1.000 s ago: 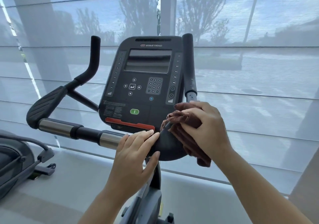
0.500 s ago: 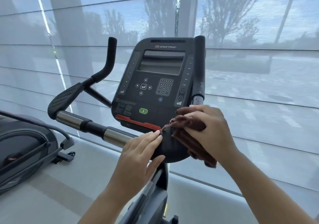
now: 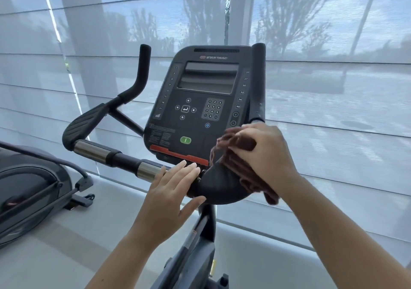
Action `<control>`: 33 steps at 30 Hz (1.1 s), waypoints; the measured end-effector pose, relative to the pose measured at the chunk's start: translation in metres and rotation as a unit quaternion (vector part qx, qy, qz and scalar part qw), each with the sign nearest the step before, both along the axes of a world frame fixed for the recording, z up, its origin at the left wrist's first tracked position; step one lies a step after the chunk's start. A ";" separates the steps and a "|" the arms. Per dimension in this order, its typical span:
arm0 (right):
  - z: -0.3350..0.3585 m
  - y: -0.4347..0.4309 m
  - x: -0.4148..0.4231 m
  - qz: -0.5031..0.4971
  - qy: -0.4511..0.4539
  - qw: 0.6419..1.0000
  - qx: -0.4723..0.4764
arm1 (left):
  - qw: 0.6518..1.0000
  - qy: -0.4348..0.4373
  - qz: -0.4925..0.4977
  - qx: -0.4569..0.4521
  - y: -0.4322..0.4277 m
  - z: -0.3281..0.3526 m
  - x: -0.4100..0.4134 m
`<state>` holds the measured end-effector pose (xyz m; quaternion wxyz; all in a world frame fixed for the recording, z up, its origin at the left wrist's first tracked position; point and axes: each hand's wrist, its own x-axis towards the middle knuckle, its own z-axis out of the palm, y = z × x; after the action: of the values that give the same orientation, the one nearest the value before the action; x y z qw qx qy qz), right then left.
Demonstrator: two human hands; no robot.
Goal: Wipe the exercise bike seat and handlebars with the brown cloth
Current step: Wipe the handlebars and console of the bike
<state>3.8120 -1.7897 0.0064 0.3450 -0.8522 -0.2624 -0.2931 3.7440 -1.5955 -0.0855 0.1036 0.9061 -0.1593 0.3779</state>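
Observation:
The exercise bike's black handlebars (image 3: 115, 155) run from a left elbow pad and chrome sleeve to a padded centre hub (image 3: 220, 186) below the console (image 3: 200, 102). My right hand (image 3: 264, 155) grips the bunched brown cloth (image 3: 231, 153) and presses it against the right side of the hub, at the foot of the right upright grip (image 3: 258, 81). With straight fingers, my left hand (image 3: 171, 190) rests flat on the hub's left side, thumb underneath. The seat is out of view.
The left upright grip (image 3: 142, 70) rises beside the console. Another dark exercise machine (image 3: 29, 188) stands on the floor at the left. Sheer window blinds (image 3: 333, 110) hang close behind the bike. The bike's post (image 3: 195, 251) drops between my forearms.
The camera has swung left, so the bike sits further right in view. My right hand with the cloth has shifted slightly up the hub. My left hand stays in place.

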 end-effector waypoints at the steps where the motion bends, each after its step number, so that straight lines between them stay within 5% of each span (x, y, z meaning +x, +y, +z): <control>1: 0.009 0.006 0.008 -0.022 0.011 1.000 -0.016 | 1.000 0.006 0.009 0.004 0.004 0.000 0.001; 6: -0.001 0.024 0.001 -0.066 0.011 0.986 -0.154 | 1.000 0.013 0.000 0.009 0.017 -0.001 0.006; 12: -0.039 0.029 -0.049 -0.076 -0.072 0.991 -0.079 | 1.000 0.017 -0.024 -0.005 0.022 -0.005 0.008; 20: -0.013 0.048 -0.023 -0.164 -0.003 0.980 -0.116 | 0.999 0.025 -0.037 -0.021 0.019 -0.005 0.005; 28: -0.055 0.033 -0.066 -0.106 -0.104 0.988 -0.052 | 0.998 0.008 -0.056 -0.038 0.019 -0.003 0.004; 33: -0.034 0.011 -0.037 -0.074 -0.067 0.995 0.009 | 0.996 -0.024 -0.062 -0.057 0.013 0.015 -0.002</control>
<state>3.7746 -1.7791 -0.0275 0.3114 -0.8448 -0.2187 -0.3761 3.7419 -1.5827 -0.0701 0.1744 0.8779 -0.1960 0.4005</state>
